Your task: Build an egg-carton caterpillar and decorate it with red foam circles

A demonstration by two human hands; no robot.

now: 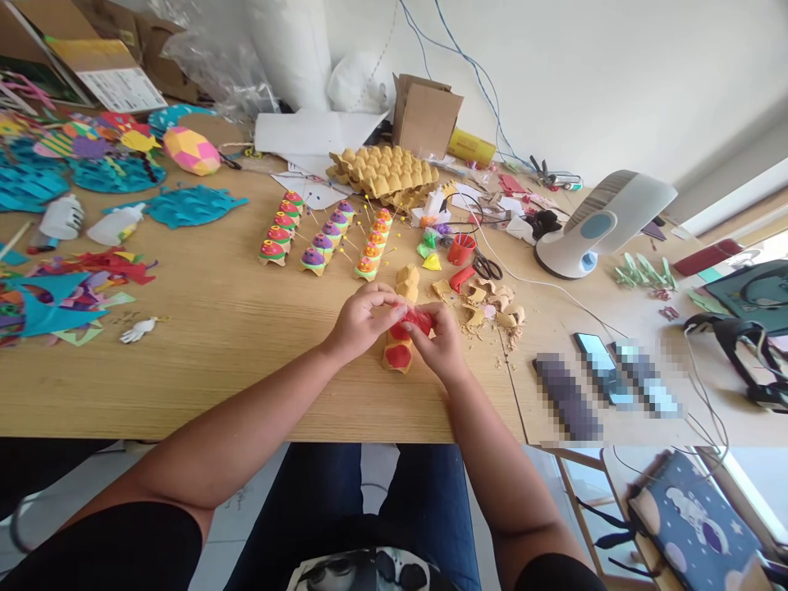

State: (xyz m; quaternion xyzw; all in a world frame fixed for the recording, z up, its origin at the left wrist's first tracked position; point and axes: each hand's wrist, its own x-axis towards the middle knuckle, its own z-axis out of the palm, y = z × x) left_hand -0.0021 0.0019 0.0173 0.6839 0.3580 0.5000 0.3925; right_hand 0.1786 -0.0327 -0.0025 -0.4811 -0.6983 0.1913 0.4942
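Above the table my left hand (371, 318) and my right hand (441, 338) meet with their fingertips close together. Between them is a soft red lump of modelling clay (421, 318), seemingly in clear plastic. My right hand is closed round it, while the left thumb and forefinger pinch its near edge. Under the hands lies a strip of egg carton (407, 281), its far bumps bare tan and the nearest one bearing a red patch (397, 356). My fingers hide the middle of the strip.
Decorated carton strips in red (283, 228), purple (328, 236) and orange (373, 244) stand behind. Carton scraps (486, 297), scissors (487, 266) and a red cup (461, 249) lie to the right. Further right are a white fan (600, 217) and phones (600, 365). Egg trays (385, 174) sit at the back.
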